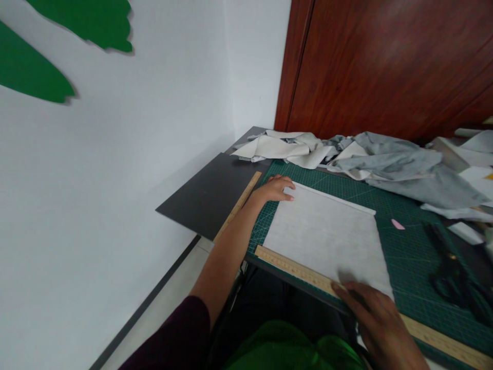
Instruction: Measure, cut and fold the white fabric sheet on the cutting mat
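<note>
Nearest the camera, the right hand (379, 321) lies flat with its fingers spread, pressing down where the near corner of the grey fabric sheet (327, 236) meets the wooden ruler (308, 272); it grasps nothing, palm down, fingertips on the cloth and on the ruler's edge. That ruler runs along the near edge of the green cutting mat (408, 252), directly under and to both sides of this hand, with the fabric's near edge lined up against it. Out from the right hand and across the sheet, the left hand (275, 189) rests on the fabric's far left corner, fingers loosely curled and pinning the corner to the mat; whether it pinches the cloth or only presses on it I cannot tell. Just outside that hand lies a second wooden ruler (239, 205) along the mat's left edge, on a dark board (204, 195). To do this well, I judge that both palms should stay flat and draw the sheet gently taut between opposite corners, so the edge stays true to the ruler and the grid lines without puckers. Beyond the right hand, well apart, a small pink piece (397, 224) sits on the mat, with black scissors (450, 272) further right. Farthest off, past the left hand, is a heap of crumpled grey fabric (385, 159).
</note>
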